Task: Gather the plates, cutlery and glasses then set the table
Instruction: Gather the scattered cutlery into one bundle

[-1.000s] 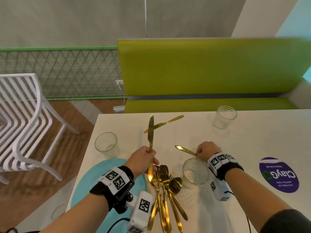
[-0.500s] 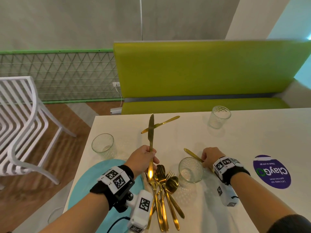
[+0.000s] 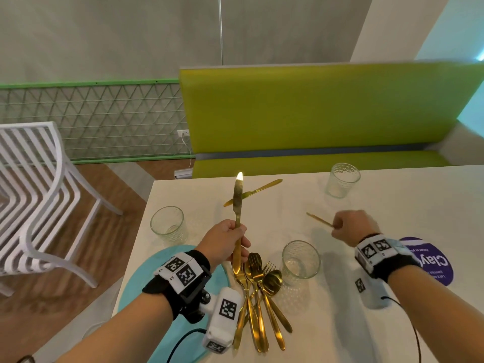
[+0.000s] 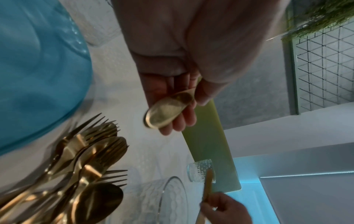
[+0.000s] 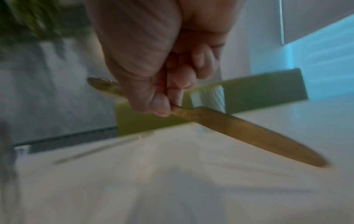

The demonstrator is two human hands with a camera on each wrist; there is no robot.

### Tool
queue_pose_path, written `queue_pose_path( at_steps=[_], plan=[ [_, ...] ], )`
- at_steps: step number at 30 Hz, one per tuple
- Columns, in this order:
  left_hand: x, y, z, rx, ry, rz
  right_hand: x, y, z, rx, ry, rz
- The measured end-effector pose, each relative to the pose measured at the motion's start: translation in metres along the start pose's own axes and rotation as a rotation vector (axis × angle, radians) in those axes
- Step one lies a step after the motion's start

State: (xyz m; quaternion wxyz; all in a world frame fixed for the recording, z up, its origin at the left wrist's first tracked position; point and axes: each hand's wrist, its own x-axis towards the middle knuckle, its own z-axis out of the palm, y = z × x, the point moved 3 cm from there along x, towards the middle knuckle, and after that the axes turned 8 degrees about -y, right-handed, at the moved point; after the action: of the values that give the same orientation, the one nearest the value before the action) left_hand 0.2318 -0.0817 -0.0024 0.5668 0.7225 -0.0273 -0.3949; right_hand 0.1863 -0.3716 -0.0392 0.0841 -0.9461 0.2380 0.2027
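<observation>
My left hand [image 3: 230, 241] grips a gold knife [image 3: 237, 203] by the handle, blade pointing up, above a pile of gold forks and spoons [image 3: 258, 289] on the white table [image 3: 392, 205]. The left wrist view shows the knife's handle end [image 4: 166, 112] in my curled fingers [image 4: 178, 124]. My right hand [image 3: 340, 227] pinches a second gold knife [image 3: 318, 219] just over the table, right of the near glass [image 3: 300, 262]; its blade [image 5: 249, 133] shows blurred in the right wrist view. A third knife [image 3: 254, 192] lies flat near the far edge. A blue plate [image 3: 146, 284] sits under my left wrist.
Another glass [image 3: 167, 226] stands at the table's left edge and one [image 3: 341, 179] at the far right. A purple sticker [image 3: 434, 263] is on the table by my right wrist. A green bench [image 3: 314, 113] runs behind the table; a white chair [image 3: 39, 192] stands at left.
My right hand has carried its knife to the right, away from the near glass. My left hand still holds its knife upright in the same place.
</observation>
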Motion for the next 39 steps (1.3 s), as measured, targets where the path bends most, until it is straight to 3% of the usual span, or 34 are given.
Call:
queue_pose_path(
  at_steps=[2,5,6,9,16,23,25,29,33,35,39],
  plan=[
    [-0.002,0.004,0.000,-0.021,-0.003,0.006,-0.015,-0.017,-0.033,0.035,0.213,-0.154],
    [-0.006,0.012,0.004,-0.094,-0.021,0.022,-0.049,-0.060,-0.073,0.008,0.642,-0.629],
    [-0.008,0.015,0.005,-0.123,-0.033,0.027,-0.061,-0.076,-0.079,-0.032,0.704,-0.769],
    [-0.013,0.022,0.009,-0.190,-0.071,0.039,-0.080,-0.115,-0.077,-0.145,0.733,-0.995],
    [-0.023,0.023,0.000,-0.278,-0.082,0.058,-0.099,-0.177,-0.051,-0.280,0.608,-1.202],
    [-0.026,0.012,-0.036,-0.348,-0.028,-0.009,-0.087,-0.224,-0.032,-0.310,0.444,-1.149],
    [-0.024,0.011,-0.049,-0.341,0.003,-0.001,-0.082,-0.237,-0.036,-0.260,0.468,-1.117],
    [-0.018,0.008,-0.073,-0.265,0.072,0.006,-0.041,-0.247,-0.052,-0.209,0.194,-0.639],
    [-0.010,0.004,-0.087,-0.187,0.094,-0.007,0.011,-0.244,-0.056,-0.156,0.020,-0.225],
    [-0.005,0.003,-0.092,-0.165,0.093,0.000,0.030,-0.240,-0.046,-0.176,-0.083,-0.115],
    [0.006,-0.003,-0.105,-0.131,0.085,0.011,0.060,-0.239,-0.019,-0.315,-0.162,-0.128]
  ],
)
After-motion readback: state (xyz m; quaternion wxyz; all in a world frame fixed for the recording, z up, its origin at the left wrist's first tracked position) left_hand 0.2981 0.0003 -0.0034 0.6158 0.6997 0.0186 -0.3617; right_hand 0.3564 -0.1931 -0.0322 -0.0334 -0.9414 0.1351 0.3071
